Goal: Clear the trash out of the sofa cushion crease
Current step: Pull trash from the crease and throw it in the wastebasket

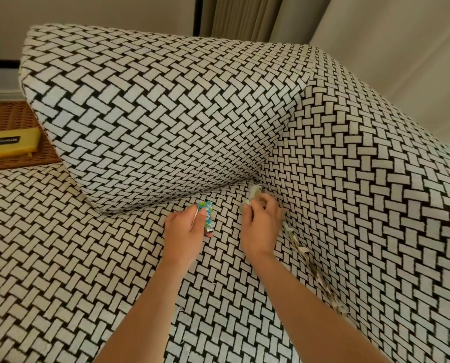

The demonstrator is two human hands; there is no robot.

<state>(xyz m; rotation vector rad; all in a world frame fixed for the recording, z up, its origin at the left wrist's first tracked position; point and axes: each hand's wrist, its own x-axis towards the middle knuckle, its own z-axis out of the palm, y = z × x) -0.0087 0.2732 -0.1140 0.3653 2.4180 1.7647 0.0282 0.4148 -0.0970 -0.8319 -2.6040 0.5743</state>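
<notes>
At nine o'clock of the view a yellow pouch [8, 142] lies flat on a brown wicker surface [14, 113], just behind the sofa seat. The big back cushion [153, 113], in a black and white woven pattern, fills the middle from ten to one o'clock, and its lower edge meets the seat cushion [61, 244]. Below it, near the centre, the left hand [186, 231] pinches a small blue and green wrapper [205, 208] between thumb and fingers, just above the seat. At three o'clock from it, close by, the right hand [260, 226] has its fingers curled around a bunch of crumpled pale paper [252, 193] at the far end of the crease [292, 231], where the seat and the side cushion [362, 179] meet. From this hand more paper scraps [306, 254] lie in a line inside the crease, running toward five o'clock. A beige curtain [239, 17] hangs at twelve o'clock.
</notes>
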